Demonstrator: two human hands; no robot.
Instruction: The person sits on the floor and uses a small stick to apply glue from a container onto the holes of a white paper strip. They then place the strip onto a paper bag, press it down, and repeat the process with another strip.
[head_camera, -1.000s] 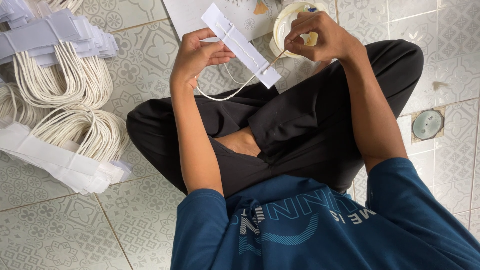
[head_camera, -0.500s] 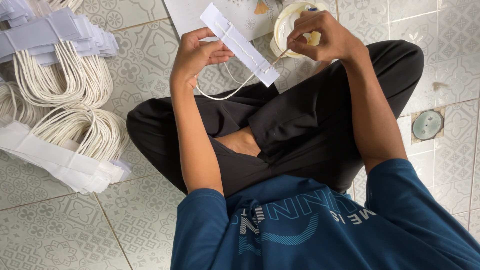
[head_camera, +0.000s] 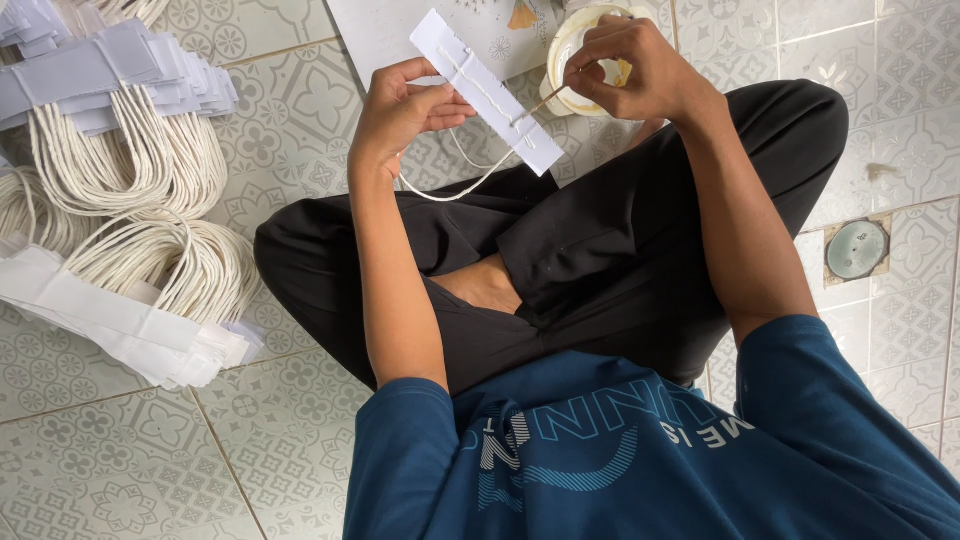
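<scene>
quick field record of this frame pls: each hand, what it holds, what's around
left hand: fingers pinch white paper strip, with a cord loop hanging under it
right hand: fingers hold thin stick, tip on the strip
behind right hand: round tub on the tiled floor
person's left: stacks of finished strips with cord loops
posture: seated cross-legged, black trousers
far right: round floor drain

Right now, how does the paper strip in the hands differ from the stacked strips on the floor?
The paper strip is single, held up by the left hand while the right hand works a thin stick at it; the stacked strips lie untouched in piles on the tiled floor. Both are white with cord loops.
</scene>
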